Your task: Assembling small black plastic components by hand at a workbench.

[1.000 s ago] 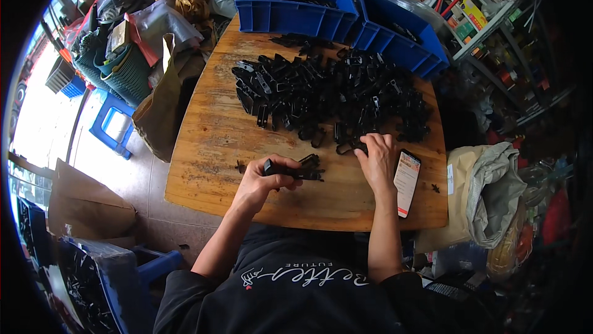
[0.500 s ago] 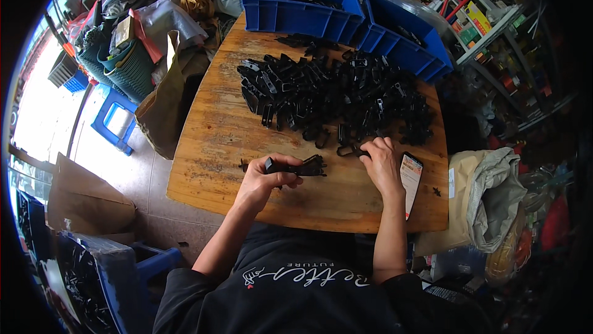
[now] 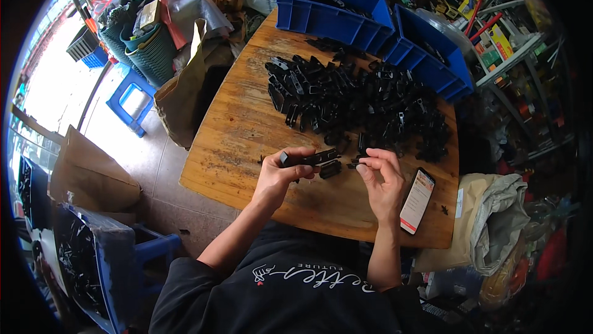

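My left hand (image 3: 281, 172) is closed round a long black part (image 3: 318, 158), which points right across the near side of the wooden table (image 3: 231, 108). Just across a small gap, my right hand (image 3: 384, 181) pinches a small dark piece (image 3: 353, 165) between thumb and fingers, close to the long part's end. Another ribbed black part (image 3: 330, 169) lies below the long one; whether the left hand touches it I cannot tell. Beyond both hands spreads a heap of black clip-like parts (image 3: 358, 96), with one loose black part (image 3: 361, 142) at its near edge.
Two blue bins (image 3: 333, 25) stand along the table's far edge. A phone with a lit screen (image 3: 417, 201) lies right of my right hand, near a small black bit (image 3: 445, 210). Bags (image 3: 494, 223) crowd the right side; a blue stool (image 3: 131, 99) stands on the floor at left.
My right hand has come away from the heap's near edge toward my left hand, a small dark piece in its fingers. The whole view has shifted, the table now lying further right.
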Tool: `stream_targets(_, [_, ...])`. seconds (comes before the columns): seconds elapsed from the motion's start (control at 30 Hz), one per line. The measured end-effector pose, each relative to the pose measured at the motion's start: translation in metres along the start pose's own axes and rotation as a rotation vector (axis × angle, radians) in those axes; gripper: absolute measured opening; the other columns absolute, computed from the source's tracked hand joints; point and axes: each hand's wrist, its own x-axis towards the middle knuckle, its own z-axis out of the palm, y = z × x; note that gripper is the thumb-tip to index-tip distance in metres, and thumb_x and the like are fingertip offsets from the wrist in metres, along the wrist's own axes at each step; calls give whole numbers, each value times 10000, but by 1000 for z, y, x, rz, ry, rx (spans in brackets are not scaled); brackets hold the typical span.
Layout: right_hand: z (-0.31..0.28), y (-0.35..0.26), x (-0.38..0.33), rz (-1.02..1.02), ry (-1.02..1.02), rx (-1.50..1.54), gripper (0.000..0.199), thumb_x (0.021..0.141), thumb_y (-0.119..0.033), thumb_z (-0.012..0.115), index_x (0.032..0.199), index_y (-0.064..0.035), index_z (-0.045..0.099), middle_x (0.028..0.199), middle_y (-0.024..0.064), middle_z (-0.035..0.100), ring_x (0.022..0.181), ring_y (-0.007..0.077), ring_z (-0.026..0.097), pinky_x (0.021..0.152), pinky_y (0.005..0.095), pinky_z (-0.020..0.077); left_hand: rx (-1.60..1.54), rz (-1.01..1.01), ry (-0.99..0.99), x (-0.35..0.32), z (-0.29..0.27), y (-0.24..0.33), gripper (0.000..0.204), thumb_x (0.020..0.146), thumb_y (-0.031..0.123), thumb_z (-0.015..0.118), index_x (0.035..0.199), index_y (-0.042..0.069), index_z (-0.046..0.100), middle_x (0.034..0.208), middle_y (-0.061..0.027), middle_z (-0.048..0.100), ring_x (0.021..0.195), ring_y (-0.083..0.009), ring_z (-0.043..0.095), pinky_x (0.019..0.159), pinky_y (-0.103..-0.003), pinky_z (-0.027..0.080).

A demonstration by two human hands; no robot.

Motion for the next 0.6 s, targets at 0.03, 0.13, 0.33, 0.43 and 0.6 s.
stream_targets(0.03, [3,-3,1,-22,15,26,109,785,-61,670,859,12,637,877,67,600,692,115,553,646,229,453,-8,12,12,0,1,0,330,722,-32,610,1050,-42,577,884,-145,651,789,-210,654,738,-298,520])
stream_targets(0.13, [14,-10,2,22,12,68,122,777,-67,683,864,9,640,797,50,588,653,98,533,604,218,434,44,21,28,-2,4,0,343,722,-48,614,1063,-45,575,879,-136,654,783,-197,649,736,-283,513])
stream_targets(0.33, [41,-9,-1,92,11,111,165,771,-95,702,878,14,639,729,38,577,577,80,507,529,198,404,68,-7,1,-10,18,-1,386,722,-37,627,1103,-40,566,882,-122,656,759,-164,635,723,-260,495])
stream_targets(0.43, [48,-3,-4,41,50,125,256,773,-116,706,987,-2,625,662,23,547,532,70,469,496,197,380,20,-11,18,-6,16,-2,382,729,-12,641,1105,-21,575,833,-83,647,728,-144,619,705,-241,473])
stream_targets(0.6, [33,-6,6,279,-151,33,410,770,-121,695,1147,-25,567,638,24,540,564,104,467,527,245,399,70,61,18,-6,7,2,307,749,7,622,1055,16,595,767,-57,633,673,-128,591,659,-224,448])
